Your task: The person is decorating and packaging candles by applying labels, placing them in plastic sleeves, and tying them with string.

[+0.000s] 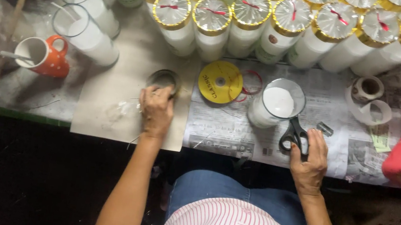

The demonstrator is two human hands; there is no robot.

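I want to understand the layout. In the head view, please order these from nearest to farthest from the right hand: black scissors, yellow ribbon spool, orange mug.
From the right hand:
1. Black scissors: touching it, at its fingers.
2. Yellow ribbon spool: to the left, mid-table.
3. Orange mug: far left, beyond the left hand.

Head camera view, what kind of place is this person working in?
Probably a small candle-making or candle-wrapping workbench. Rows of wrapped white candles with gold rims line the back, an unwrapped candle stands on newspaper, and the right hand rests on black scissors near a yellow ribbon spool.
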